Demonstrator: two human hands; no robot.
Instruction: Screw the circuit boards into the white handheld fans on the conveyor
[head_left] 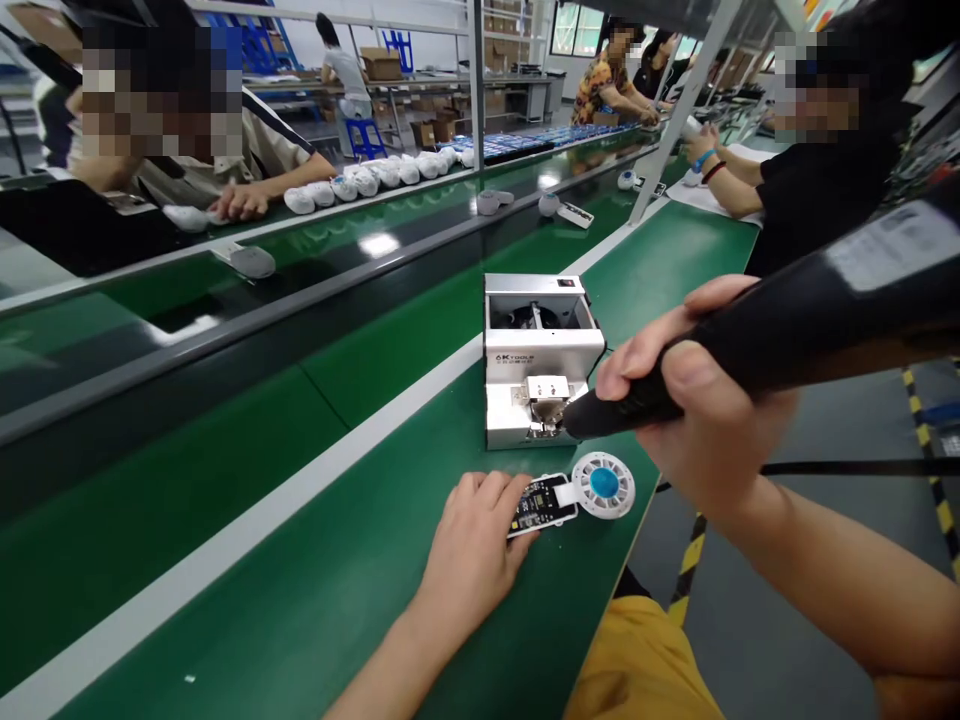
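My right hand (697,410) is closed around a black electric screwdriver (787,330), its tip resting at the outlet of a white screw feeder box (517,350) on the green bench. My left hand (472,550) lies on the bench with its fingers pressing down a small device: a black circuit board (541,503) joined to a round white part with a blue centre (604,485). The device sits just in front of the feeder box.
A green conveyor belt (225,420) runs diagonally to the left, carrying a few white parts (253,262). A row of white housings (375,180) lies on the far side. Other people work across the belt and at the right. A yellow garment (645,660) is below.
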